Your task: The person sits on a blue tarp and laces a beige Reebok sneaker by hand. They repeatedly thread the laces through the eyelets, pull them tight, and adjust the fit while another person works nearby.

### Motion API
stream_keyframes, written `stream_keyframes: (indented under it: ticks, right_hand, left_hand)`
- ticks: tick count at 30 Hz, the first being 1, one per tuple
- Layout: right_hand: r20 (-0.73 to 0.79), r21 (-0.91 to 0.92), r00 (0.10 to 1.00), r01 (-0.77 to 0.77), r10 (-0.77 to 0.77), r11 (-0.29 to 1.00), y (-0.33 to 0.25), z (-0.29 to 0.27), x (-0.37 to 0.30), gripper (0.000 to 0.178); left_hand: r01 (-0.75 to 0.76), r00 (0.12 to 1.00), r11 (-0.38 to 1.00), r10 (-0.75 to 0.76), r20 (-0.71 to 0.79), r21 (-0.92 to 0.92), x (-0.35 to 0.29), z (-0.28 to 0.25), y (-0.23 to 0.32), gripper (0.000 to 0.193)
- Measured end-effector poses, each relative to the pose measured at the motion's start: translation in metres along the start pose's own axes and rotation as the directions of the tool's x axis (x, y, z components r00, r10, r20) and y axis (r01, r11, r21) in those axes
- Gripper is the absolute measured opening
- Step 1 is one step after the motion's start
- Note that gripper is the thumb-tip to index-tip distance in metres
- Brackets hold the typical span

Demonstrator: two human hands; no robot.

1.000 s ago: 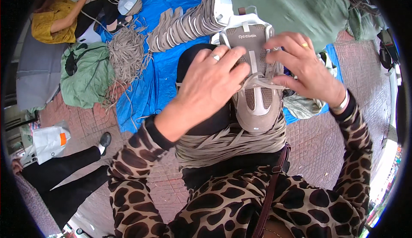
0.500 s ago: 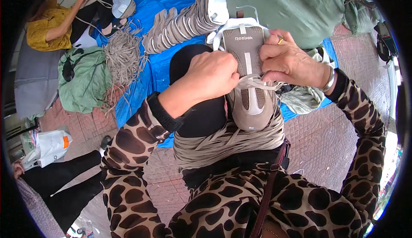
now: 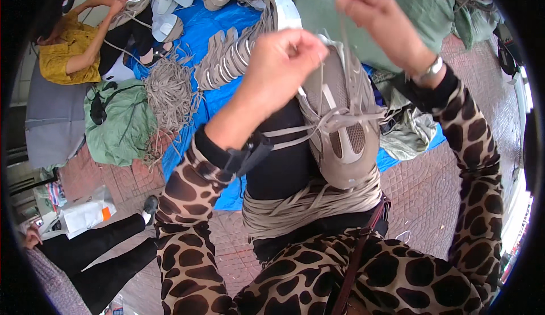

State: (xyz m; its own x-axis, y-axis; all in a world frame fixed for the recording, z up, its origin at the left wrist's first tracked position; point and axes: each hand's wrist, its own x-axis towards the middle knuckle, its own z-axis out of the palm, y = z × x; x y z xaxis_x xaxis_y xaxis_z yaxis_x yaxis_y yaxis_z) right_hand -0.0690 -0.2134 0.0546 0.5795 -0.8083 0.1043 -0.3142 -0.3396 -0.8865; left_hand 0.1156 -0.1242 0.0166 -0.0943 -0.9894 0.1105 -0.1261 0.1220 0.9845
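Observation:
A taupe mesh sneaker upper point(image 3: 345, 139) rests on my lap, toe toward me. A flat beige shoelace point(image 3: 340, 121) crosses its front in a loose bunch, and loops of it stick out to both sides. My left hand point(image 3: 286, 65) is above the upper's left edge, thumb and fingers pinched on a strand of the lace. Higher up and farther right, my right hand point(image 3: 377, 22), blurred by motion, grips another strand that runs down to the upper. The upper's far end is partly hidden by the hands and laces.
A thick bundle of laces point(image 3: 318, 207) lies across my lap. Nested uppers point(image 3: 224, 62) line a blue tarp point(image 3: 198, 17), beside a lace heap point(image 3: 170, 79). A big green sack point(image 3: 423, 2) stands beyond. A person in yellow point(image 3: 68, 56) sits far left; another person's legs point(image 3: 108, 252) are near left.
Both hands have risen from the upper and moved away from me, the right one farthest, drawing lace strands up. The tongue, flat and uncovered before, now sits behind laces and hands.

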Motion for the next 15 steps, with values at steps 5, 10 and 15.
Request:
stream_keyframes:
  ticks: [5,10,15]
  right_hand:
    - [0.364,0.490,0.908,-0.375,0.207,0.787,-0.002,0.001,0.031,0.019]
    - [0.409,0.665,0.911,-0.333,0.047,0.668,0.022,0.008,0.035,0.019]
    - [0.001,0.550,0.994,0.088,-0.106,0.831,0.005,-0.025,0.119,0.021]
  left_hand:
    - [-0.115,0.992,0.993,0.114,-0.048,-0.012,0.048,-0.027,0.007,0.009]
    - [-0.106,0.991,0.992,0.101,-0.086,-0.063,0.045,-0.021,0.003,0.030]
    - [0.364,0.908,0.801,-0.191,0.373,-0.476,0.042,-0.018,0.002,0.030]
